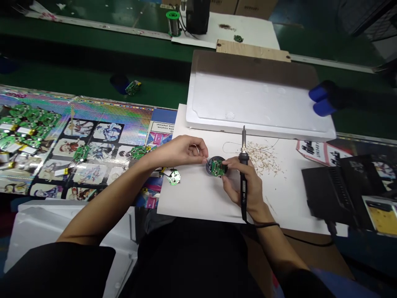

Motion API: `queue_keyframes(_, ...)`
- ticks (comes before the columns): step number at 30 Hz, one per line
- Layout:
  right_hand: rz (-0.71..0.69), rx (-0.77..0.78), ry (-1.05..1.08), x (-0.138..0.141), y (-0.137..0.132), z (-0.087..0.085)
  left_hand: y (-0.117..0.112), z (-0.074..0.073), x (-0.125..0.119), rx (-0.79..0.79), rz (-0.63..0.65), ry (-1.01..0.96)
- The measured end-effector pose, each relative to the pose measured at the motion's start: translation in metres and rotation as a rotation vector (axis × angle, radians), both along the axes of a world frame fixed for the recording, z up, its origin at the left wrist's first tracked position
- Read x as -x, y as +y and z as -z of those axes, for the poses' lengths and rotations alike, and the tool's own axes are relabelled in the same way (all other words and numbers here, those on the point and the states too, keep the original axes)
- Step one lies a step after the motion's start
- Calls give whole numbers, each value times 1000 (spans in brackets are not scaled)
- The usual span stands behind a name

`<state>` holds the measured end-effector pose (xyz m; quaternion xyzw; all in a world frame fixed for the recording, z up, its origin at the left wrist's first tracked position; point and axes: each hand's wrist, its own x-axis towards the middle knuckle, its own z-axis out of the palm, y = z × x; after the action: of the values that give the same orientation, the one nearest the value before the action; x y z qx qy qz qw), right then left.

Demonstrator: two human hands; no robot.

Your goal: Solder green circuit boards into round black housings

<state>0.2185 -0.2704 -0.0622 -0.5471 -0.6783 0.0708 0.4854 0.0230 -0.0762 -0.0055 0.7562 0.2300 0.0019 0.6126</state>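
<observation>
A green round circuit board (218,167) rests on or in a dark round base (212,160) on the white sheet. My left hand (189,151) is closed in a pinch on a thin dark wire (208,161) at the board's left edge. In my right hand (248,182) a black soldering iron (243,182) is gripped, its metal tip pointing away from me. Thumb and index finger of that same hand touch the board's right side. Beside my left wrist lies another small circuit board (173,177).
A white foam lid (248,97) lies beyond the sheet, with tan crumbs (263,159) and loose thin wire before it. Many green boards (27,120) cover the left side. At right stands a black box (325,190) with the iron's cord. A solder spool (173,24) stands behind.
</observation>
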Motion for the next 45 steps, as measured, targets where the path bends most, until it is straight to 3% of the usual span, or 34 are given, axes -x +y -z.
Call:
queue_keyframes(4,19,2,-27,0,0,1,-5,3,-4,90,31,-63)
queue_keyframes(16,145,54,92,6,3,-15,-29,22,-15,65,-14,-212)
queue_keyframes(21,178,40,121,11,9,-21,-28,23,-14,63,-7,-214)
queue_keyframes(27,180,30,165,14,11,-17,-30,20,-14,45,1,-223)
queue_keyframes(36,237,18,170,13,9,-13,-32,23,-19,-97,-62,-277)
queue_keyframes(45,175,35,207,16,10,-14,-33,22,-17,-35,-56,-265)
